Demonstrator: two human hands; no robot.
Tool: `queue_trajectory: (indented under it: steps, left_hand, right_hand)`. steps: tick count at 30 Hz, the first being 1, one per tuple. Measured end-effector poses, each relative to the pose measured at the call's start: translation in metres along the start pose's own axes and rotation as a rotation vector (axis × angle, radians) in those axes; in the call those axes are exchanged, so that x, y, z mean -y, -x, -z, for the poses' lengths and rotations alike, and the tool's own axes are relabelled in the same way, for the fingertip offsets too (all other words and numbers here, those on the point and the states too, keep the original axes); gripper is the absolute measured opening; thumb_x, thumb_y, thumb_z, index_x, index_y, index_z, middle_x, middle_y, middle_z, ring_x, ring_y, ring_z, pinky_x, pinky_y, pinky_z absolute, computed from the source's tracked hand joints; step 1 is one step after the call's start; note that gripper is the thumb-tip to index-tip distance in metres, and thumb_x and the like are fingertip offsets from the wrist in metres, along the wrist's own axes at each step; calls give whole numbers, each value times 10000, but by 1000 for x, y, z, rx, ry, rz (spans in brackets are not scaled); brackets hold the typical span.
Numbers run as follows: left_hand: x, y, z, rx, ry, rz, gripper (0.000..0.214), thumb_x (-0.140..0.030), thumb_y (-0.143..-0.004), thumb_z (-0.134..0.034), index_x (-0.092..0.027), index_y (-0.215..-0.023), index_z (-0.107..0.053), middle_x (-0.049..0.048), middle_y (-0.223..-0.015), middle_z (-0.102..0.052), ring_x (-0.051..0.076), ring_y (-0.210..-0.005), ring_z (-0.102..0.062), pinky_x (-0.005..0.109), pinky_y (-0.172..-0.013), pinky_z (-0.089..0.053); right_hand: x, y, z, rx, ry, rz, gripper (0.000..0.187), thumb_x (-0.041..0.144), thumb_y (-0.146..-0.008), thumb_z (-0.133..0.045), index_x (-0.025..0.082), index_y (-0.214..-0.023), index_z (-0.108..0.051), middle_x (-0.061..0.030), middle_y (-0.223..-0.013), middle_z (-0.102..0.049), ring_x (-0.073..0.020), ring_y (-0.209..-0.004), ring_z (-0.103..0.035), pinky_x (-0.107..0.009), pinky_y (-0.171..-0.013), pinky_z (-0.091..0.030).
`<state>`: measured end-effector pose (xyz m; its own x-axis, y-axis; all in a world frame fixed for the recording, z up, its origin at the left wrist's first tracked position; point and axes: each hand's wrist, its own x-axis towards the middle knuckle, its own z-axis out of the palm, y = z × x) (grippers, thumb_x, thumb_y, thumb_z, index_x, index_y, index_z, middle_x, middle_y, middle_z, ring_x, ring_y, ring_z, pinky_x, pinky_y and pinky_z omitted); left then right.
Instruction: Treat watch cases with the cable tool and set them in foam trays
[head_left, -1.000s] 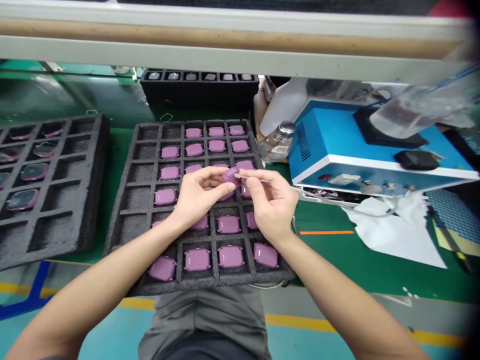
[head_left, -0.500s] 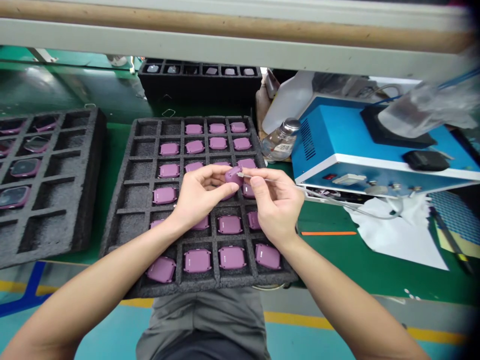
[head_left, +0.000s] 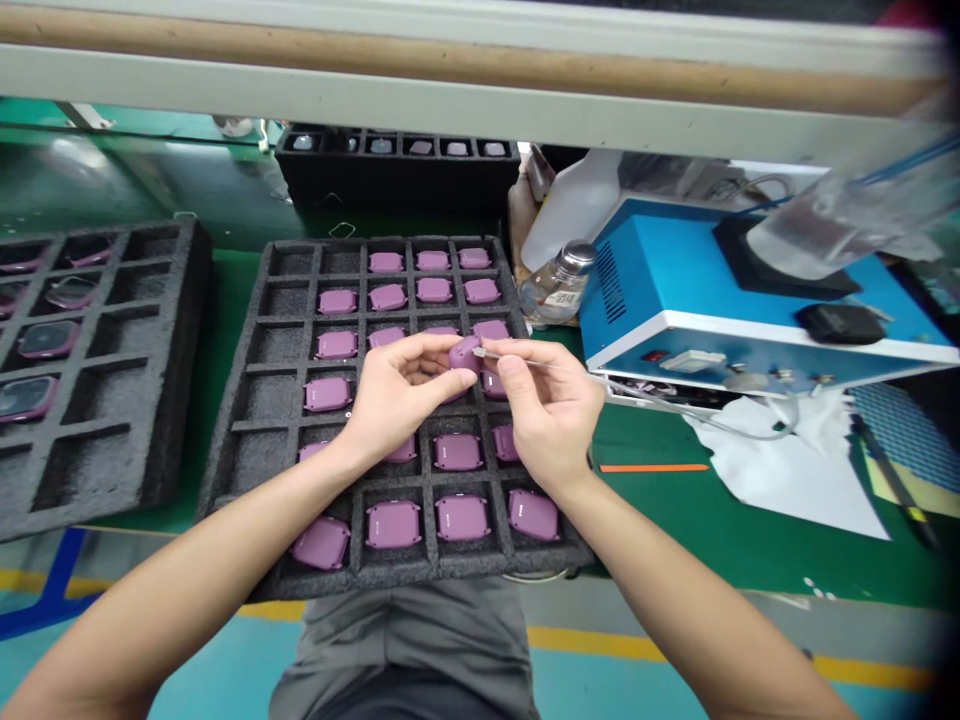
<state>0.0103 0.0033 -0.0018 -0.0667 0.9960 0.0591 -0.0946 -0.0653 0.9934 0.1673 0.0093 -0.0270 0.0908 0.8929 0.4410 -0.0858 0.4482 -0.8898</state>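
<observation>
My left hand (head_left: 394,388) is closed, its thumb and fingers pinching a purple watch case (head_left: 463,351) tilted on edge above a black foam tray (head_left: 247,440). My right hand (head_left: 553,412) is closed around a thin grey cable (head_left: 652,392). The cable's small pale tip (head_left: 481,352) meets the side of the case; whether it is inserted cannot be made out. Below both hands, several more purple watch cases (head_left: 463,517) lie back up in the tray's compartments, some hidden by my hands and forearms. The left columns of compartments hold nothing.
On the left stands a second foam tray (head_left: 161,400) with several dark-screened watches (head_left: 28,398). A blue control box (head_left: 645,290), a glass bottle (head_left: 559,285), white cloth (head_left: 802,470) and orange strip (head_left: 654,468) lie to the right. A shelf beam (head_left: 420,90) crosses above.
Both hands keep their grip on the watch case and cable, with the tip still at the case's side. The view has shifted very slightly.
</observation>
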Motion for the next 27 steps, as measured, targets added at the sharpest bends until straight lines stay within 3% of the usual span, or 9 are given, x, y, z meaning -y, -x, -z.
queue_trajectory:
  steps: [15,27]
  left_hand:
    - [-3,-4,3,-21,-135,-49,382,-270,-650,-931,-159,-995,-812,37,-839,-785,129,-732,-702,231,-726,-596]
    - [-4,-6,3,-36,-175,-51,383,-292,-655,-929,-167,-998,-812,38,-832,-781,130,-727,-697,234,-718,-590]
  right_hand:
    - [0,-10,-3,30,-21,31,112,321,-942,-676,229,-975,-729,-33,-977,-799,-159,-911,-768,-288,-833,-638]
    - [1,-11,-3,54,-26,9,121,333,-943,-661,234,-966,-729,-34,-967,-798,-170,-937,-760,-308,-853,-640]
